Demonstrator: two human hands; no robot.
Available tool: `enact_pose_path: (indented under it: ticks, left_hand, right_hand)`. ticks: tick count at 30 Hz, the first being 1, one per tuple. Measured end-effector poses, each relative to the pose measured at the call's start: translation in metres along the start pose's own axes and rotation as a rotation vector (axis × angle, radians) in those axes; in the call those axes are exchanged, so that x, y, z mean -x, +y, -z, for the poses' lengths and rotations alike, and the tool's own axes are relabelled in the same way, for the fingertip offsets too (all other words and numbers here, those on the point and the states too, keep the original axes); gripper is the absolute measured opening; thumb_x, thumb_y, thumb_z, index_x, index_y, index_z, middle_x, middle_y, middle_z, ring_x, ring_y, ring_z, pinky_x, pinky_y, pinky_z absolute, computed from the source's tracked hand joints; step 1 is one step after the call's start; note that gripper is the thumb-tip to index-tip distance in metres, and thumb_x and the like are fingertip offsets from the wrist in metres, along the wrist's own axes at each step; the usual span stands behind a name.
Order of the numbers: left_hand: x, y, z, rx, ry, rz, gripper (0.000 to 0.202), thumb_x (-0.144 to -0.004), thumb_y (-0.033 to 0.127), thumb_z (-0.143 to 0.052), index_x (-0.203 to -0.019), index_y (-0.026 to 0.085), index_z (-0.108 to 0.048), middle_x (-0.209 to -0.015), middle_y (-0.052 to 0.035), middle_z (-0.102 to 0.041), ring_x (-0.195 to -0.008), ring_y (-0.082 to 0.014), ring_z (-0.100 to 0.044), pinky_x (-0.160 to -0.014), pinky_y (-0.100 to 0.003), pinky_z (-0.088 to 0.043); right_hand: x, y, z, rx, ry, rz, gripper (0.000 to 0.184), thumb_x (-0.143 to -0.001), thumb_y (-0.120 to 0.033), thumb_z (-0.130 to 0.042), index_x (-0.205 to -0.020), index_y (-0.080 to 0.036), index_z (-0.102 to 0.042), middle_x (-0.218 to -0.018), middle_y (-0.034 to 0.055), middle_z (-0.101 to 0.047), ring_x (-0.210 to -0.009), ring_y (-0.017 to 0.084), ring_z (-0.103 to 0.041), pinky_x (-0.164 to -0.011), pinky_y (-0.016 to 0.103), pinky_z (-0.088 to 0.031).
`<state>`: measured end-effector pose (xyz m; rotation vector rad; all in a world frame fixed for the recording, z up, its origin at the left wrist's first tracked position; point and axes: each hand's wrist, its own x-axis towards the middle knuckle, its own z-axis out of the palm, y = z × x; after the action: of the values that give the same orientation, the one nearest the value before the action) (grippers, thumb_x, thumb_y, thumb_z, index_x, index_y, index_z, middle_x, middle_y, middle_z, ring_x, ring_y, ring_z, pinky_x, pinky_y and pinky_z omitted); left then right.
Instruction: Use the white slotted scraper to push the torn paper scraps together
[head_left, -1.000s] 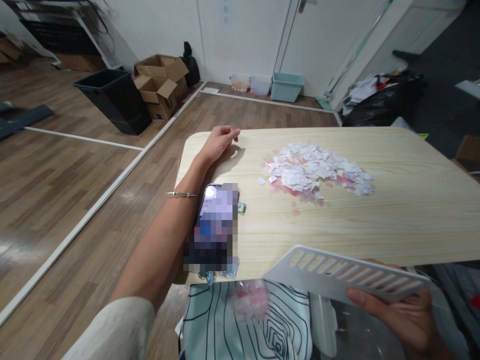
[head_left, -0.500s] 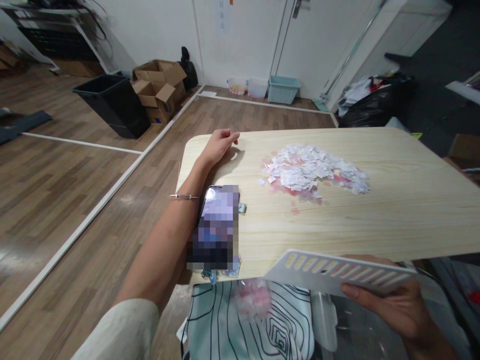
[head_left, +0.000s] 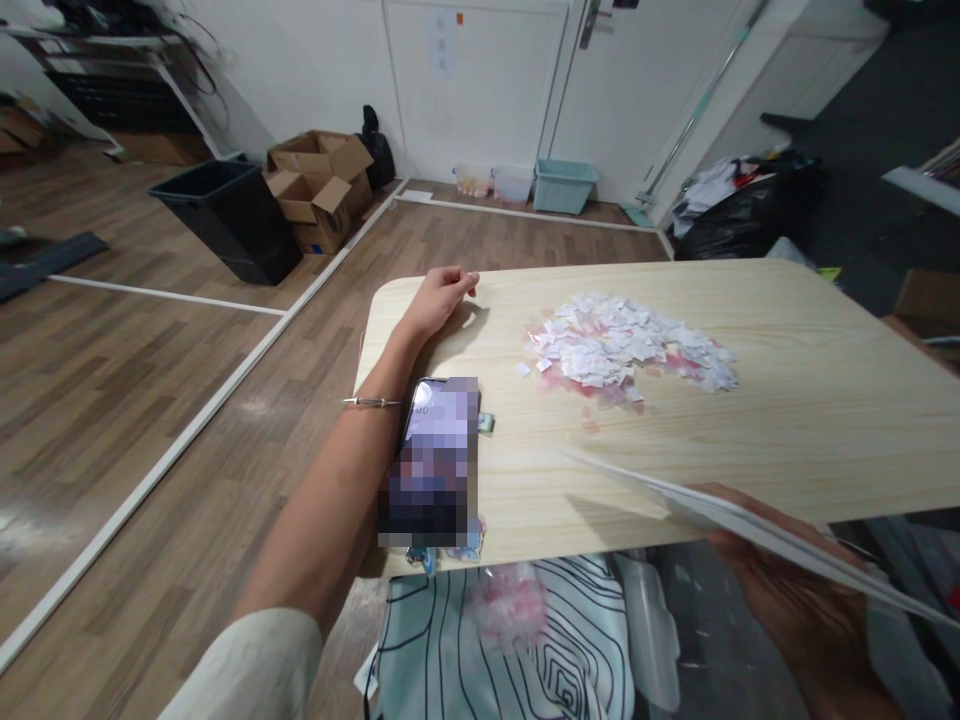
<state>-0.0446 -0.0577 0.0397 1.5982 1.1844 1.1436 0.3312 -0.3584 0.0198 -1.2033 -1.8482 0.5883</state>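
My left hand (head_left: pixel 442 293) rests on the far left corner of the pale wooden table (head_left: pixel 810 420), fingers loosely curled with nothing in them. My right hand (head_left: pixel 795 590) grips a white slotted plastic panel (head_left: pixel 742 530) at the table's near right edge; the panel is seen almost edge-on, blurred, tilted over the tabletop. A heap of small white and pink paper scraps (head_left: pixel 626 348) lies in the middle of the table. A phone (head_left: pixel 435 455) lies beside my left forearm, near the front edge.
A black bin (head_left: pixel 225 215) and open cardboard boxes (head_left: pixel 319 185) stand on the wood floor at the left. Plastic tubs (head_left: pixel 562 185) sit by the white doors. Black bags with clutter (head_left: pixel 742 215) lie at the right. Patterned fabric (head_left: pixel 510 640) covers my lap below the table.
My right hand has lifted and tilted the slotted panel, so that it shows edge-on over the table's near right part. My left hand has stayed still.
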Motion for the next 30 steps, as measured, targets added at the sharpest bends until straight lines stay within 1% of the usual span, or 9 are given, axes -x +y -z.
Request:
enact_pose_path:
  ticks: [2, 4, 6, 9, 12, 19, 26, 28, 30]
  left_hand:
    - [-0.001, -0.002, 0.001, -0.001, -0.001, -0.006, 0.033, -0.102, 0.027, -0.062, -0.070, 0.019, -0.057, -0.054, 0.0074, -0.035, -0.054, -0.0104, -0.026, -0.060, -0.031, -0.020]
    - [-0.002, -0.004, 0.001, 0.006, -0.006, -0.021, 0.033, -0.102, 0.027, -0.063, -0.070, 0.018, -0.058, -0.055, 0.0071, -0.036, -0.055, -0.0105, -0.027, -0.060, -0.031, -0.020]
    - [-0.003, -0.005, 0.001, 0.014, -0.010, -0.030, 0.033, -0.102, 0.027, -0.063, -0.070, 0.018, -0.058, -0.056, 0.0069, -0.036, -0.055, -0.0106, -0.028, -0.060, -0.031, -0.020]
    - [-0.003, -0.005, 0.001, 0.008, -0.005, -0.026, 0.033, -0.101, 0.028, -0.063, -0.070, 0.018, -0.058, -0.057, 0.0069, -0.036, -0.055, -0.0106, -0.028, -0.060, -0.031, -0.019]
    - [-0.003, -0.005, 0.001, 0.002, -0.006, -0.032, 0.033, -0.101, 0.028, -0.063, -0.070, 0.018, -0.058, -0.057, 0.0069, -0.036, -0.056, -0.0105, -0.028, -0.060, -0.031, -0.020]
    - [-0.003, -0.008, 0.001, -0.004, -0.012, -0.043, 0.033, -0.101, 0.031, -0.063, -0.071, 0.019, -0.058, -0.057, 0.0068, -0.036, -0.055, -0.0106, -0.028, -0.060, -0.031, -0.020]
    - [-0.002, -0.006, 0.001, -0.014, -0.014, -0.050, 0.032, -0.100, 0.032, -0.062, -0.071, 0.019, -0.058, -0.058, 0.0065, -0.036, -0.056, -0.0102, -0.028, -0.059, -0.030, -0.021]
    - [-0.001, -0.004, 0.000, -0.024, -0.011, -0.040, 0.033, -0.100, 0.032, -0.061, -0.071, 0.018, -0.058, -0.059, 0.0062, -0.036, -0.056, -0.0103, -0.028, -0.059, -0.030, -0.021]
    - [-0.001, -0.002, 0.000, -0.037, -0.009, -0.027, 0.033, -0.100, 0.033, -0.061, -0.071, 0.018, -0.058, -0.059, 0.0059, -0.036, -0.057, -0.0104, -0.029, -0.058, -0.029, -0.021]
  right_hand:
    - [-0.005, -0.007, -0.009, -0.030, 0.026, 0.065, 0.035, -0.101, -0.017, -0.071, -0.129, -0.036, -0.082, -0.122, 0.0041, -0.089, -0.106, 0.029, -0.087, -0.086, 0.036, -0.076]
    - [-0.013, -0.014, -0.014, -0.040, -0.020, 0.176, 0.029, -0.104, -0.025, -0.072, -0.129, -0.034, -0.085, -0.121, 0.0062, -0.089, -0.106, 0.027, -0.087, -0.092, 0.035, -0.074]
    - [-0.022, -0.021, -0.014, -0.025, -0.070, 0.237, 0.030, -0.105, -0.032, -0.071, -0.132, -0.034, -0.084, -0.122, 0.0078, -0.089, -0.106, 0.027, -0.087, -0.096, 0.035, -0.072]
    - [-0.029, -0.031, -0.012, 0.010, -0.118, 0.204, 0.031, -0.105, -0.033, -0.073, -0.134, -0.035, -0.084, -0.121, 0.0088, -0.089, -0.107, 0.027, -0.087, -0.097, 0.036, -0.072]
    - [-0.028, -0.032, -0.011, 0.024, -0.143, 0.163, 0.032, -0.105, -0.034, -0.072, -0.135, -0.035, -0.084, -0.123, 0.0102, -0.089, -0.110, 0.028, -0.086, -0.098, 0.039, -0.071]
    - [-0.022, -0.015, -0.014, 0.042, -0.197, 0.293, 0.036, -0.105, -0.030, -0.072, -0.139, -0.037, -0.080, -0.124, 0.0084, -0.089, -0.116, 0.025, -0.084, -0.099, 0.037, -0.070]
    - [-0.025, -0.019, -0.014, -0.046, -0.280, 0.334, 0.033, -0.103, -0.033, -0.074, -0.135, -0.036, -0.083, -0.113, 0.0095, -0.091, -0.109, 0.027, -0.087, -0.094, 0.036, -0.071]
    - [-0.023, -0.024, -0.017, -0.061, -0.275, 0.311, 0.030, -0.104, -0.035, -0.073, -0.132, -0.036, -0.083, -0.112, 0.0090, -0.091, -0.109, 0.027, -0.087, -0.095, 0.037, -0.071]
    - [-0.019, -0.029, -0.021, -0.074, -0.245, 0.247, 0.027, -0.105, -0.040, -0.071, -0.128, -0.035, -0.085, -0.110, 0.0092, -0.091, -0.111, 0.027, -0.086, -0.099, 0.039, -0.069]
